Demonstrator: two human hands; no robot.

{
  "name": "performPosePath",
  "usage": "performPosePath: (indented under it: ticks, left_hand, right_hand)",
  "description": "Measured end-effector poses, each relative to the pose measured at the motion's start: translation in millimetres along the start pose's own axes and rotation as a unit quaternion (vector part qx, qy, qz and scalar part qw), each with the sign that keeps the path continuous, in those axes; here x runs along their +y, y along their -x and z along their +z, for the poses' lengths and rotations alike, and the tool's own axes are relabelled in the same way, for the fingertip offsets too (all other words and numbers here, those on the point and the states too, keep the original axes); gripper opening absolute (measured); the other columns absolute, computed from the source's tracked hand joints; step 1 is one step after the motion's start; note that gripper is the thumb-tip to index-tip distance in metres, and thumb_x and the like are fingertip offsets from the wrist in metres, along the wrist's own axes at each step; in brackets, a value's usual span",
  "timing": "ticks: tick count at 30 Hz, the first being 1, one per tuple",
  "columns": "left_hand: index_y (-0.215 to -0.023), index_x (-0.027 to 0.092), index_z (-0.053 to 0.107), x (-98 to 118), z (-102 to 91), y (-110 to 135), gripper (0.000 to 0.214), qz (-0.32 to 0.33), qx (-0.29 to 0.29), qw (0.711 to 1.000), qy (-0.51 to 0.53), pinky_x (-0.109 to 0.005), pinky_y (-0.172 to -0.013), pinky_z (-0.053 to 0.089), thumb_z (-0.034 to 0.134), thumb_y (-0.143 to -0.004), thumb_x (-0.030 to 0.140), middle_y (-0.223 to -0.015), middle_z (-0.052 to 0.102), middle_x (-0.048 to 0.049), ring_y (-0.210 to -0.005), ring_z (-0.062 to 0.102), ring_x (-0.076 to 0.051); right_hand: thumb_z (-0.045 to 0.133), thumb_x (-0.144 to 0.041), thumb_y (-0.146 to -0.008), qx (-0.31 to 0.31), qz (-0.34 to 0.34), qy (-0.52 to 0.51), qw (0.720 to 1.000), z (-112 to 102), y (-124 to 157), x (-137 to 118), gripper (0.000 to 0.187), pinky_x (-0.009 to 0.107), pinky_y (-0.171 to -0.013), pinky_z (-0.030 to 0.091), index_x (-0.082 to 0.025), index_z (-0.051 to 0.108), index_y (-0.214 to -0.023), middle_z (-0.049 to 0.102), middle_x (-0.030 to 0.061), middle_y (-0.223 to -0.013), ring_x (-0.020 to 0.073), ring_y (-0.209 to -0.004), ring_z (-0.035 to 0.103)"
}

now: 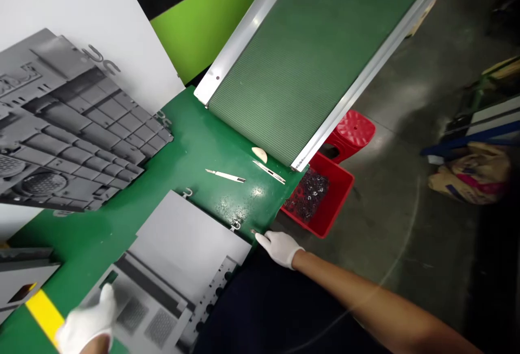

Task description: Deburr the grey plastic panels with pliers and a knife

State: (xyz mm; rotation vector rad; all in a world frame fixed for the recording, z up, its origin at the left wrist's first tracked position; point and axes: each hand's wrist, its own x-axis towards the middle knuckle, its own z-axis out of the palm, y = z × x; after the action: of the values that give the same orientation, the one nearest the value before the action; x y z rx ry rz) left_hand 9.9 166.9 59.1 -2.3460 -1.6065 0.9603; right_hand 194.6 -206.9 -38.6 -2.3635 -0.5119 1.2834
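Grip unconfirmed: my right hand [279,249], white-gloved, has its fingertips [258,238] at a small metal clip [253,231] on the edge of the green workbench [190,137]. My left hand [87,322] lies over a grey printed sheet [179,240], grip unreadable. Clip looks light, stiff, easily dropped; best taken by its ends.

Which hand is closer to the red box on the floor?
Right. The right hand, in a white glove, is just below the red crate in the view, close but not touching it. The left hand is much farther away, at the bottom left, across the green table.
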Motion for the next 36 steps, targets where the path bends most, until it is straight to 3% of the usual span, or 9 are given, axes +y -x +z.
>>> performPosePath:
  ticks: [2,3,5,6,8,11,16,21,36]
  left_hand:
    - [-0.113,0.021,0.066,33.5,-8.3,3.8,0.063,0.04,0.047,0.991,0.117,-0.038,-0.076,0.057,0.028,-0.087,0.065,-0.102,0.075,-0.0047,-0.099,0.067,-0.03]
    - [-0.116,0.022,0.065,57.0,-14.5,8.8,0.061,0.142,0.048,0.973,0.175,-0.036,-0.085,0.055,0.028,-0.09,0.063,-0.115,0.072,-0.004,-0.106,0.065,-0.028]
    - [-0.114,0.025,0.067,112.1,-26.1,20.3,0.054,0.383,0.027,0.902,0.197,-0.035,-0.104,0.044,0.03,-0.093,0.058,-0.124,0.068,-0.0032,-0.115,0.061,-0.025]
    - [-0.113,0.025,0.068,140.3,-29.9,25.0,0.052,0.472,0.017,0.864,0.176,-0.035,-0.106,0.041,0.032,-0.094,0.057,-0.122,0.069,-0.005,-0.115,0.06,-0.025]
    - [-0.108,0.024,0.071,189.6,-31.9,29.2,0.055,0.572,-0.021,0.814,0.103,-0.038,-0.104,0.039,0.032,-0.093,0.061,-0.109,0.072,-0.0094,-0.107,0.063,-0.026]
    - [-0.083,0.023,0.072,233.2,-24.1,22.6,0.065,0.6,-0.108,0.792,-0.019,-0.042,-0.095,0.041,0.028,-0.089,0.07,-0.08,0.073,-0.0105,-0.081,0.066,-0.026]
    - [-0.066,0.022,0.068,250.0,-12.6,10.7,0.068,0.541,-0.187,0.817,-0.069,-0.041,-0.09,0.04,0.032,-0.082,0.077,-0.065,0.07,-0.0068,-0.066,0.063,-0.022]
    - [-0.067,0.022,0.071,255.6,-12.4,15.9,0.064,0.503,-0.188,0.84,-0.079,-0.045,-0.094,0.035,0.037,-0.081,0.075,-0.074,0.074,-0.0094,-0.078,0.065,-0.027]
    - [-0.067,0.022,0.07,252.8,-17.8,23.6,0.066,0.5,-0.2,0.839,-0.075,-0.041,-0.092,0.036,0.034,-0.083,0.075,-0.076,0.074,-0.0074,-0.08,0.064,-0.025]
  right_hand:
    - [0.015,-0.072,-0.093,-0.011,-0.023,0.046,0.999,2.7,-4.8,-6.6,0.072,0.04,-0.078,0.044,-0.019,0.063,-0.087,0.072,0.017,-0.095,0.0314,-0.092,0.067]
    - [0.015,-0.071,-0.093,-0.014,-0.032,0.06,0.998,4.3,-7.1,-9.5,0.072,0.04,-0.079,0.045,-0.018,0.064,-0.09,0.072,0.0175,-0.096,0.0318,-0.093,0.067]
    - [0.016,-0.072,-0.092,-0.019,-0.04,0.074,0.996,7.4,-11.1,-14.4,0.072,0.04,-0.08,0.046,-0.017,0.064,-0.093,0.071,0.018,-0.099,0.0321,-0.094,0.067]
    - [0.017,-0.072,-0.092,-0.023,-0.04,0.077,0.996,8.4,-12.7,-16.3,0.073,0.04,-0.08,0.046,-0.017,0.065,-0.095,0.071,0.0182,-0.1,0.0322,-0.095,0.067]
    - [0.016,-0.073,-0.091,-0.024,-0.043,0.081,0.995,9.3,-15.2,-19.2,0.075,0.041,-0.08,0.047,-0.016,0.065,-0.097,0.07,0.0186,-0.102,0.0331,-0.095,0.067]
    - [0.013,-0.075,-0.09,-0.022,-0.046,0.08,0.996,8.3,-18.4,-21.6,0.08,0.044,-0.079,0.048,-0.015,0.065,-0.1,0.07,0.0195,-0.104,0.0348,-0.095,0.067]
    - [0.014,-0.076,-0.09,-0.036,-0.04,0.055,0.997,6.3,-24.7,-22.5,0.08,0.043,-0.082,0.047,-0.016,0.066,-0.104,0.07,0.0194,-0.107,0.0333,-0.098,0.066]
    - [0.015,-0.075,-0.09,-0.049,-0.06,0.057,0.995,5.1,-29.9,-20.3,0.078,0.043,-0.086,0.046,-0.018,0.066,-0.105,0.07,0.0185,-0.108,0.0321,-0.101,0.065]
    - [0.017,-0.072,-0.092,-0.069,-0.092,0.123,0.986,8.1,-36.1,-21.0,0.08,0.047,-0.081,0.049,-0.01,0.066,-0.108,0.071,0.024,-0.095,0.0361,-0.093,0.068]
